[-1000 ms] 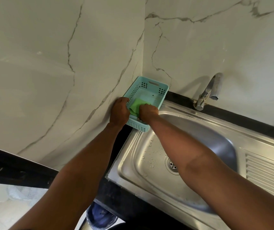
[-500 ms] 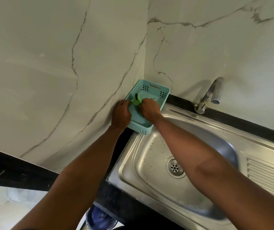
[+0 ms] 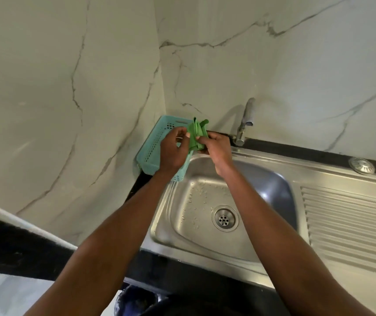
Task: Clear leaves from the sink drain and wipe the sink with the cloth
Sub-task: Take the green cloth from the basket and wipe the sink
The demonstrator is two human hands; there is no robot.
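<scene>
Lifted out of the teal basket (image 3: 152, 147) since a moment earlier, a folded green cloth (image 3: 195, 135) is now held above the basket's right edge, pinched between both hands. The right hand (image 3: 217, 148) grips its lower fold, the left hand (image 3: 175, 148) its left edge. Below the hands, the steel sink (image 3: 273, 179) holds water droplets around its uncovered drain (image 3: 224, 219).

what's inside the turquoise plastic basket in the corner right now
The turquoise perforated plastic basket shows only bare floor on its left side. The left hand and the green cloth cover the rest, so that part cannot be seen.
</scene>
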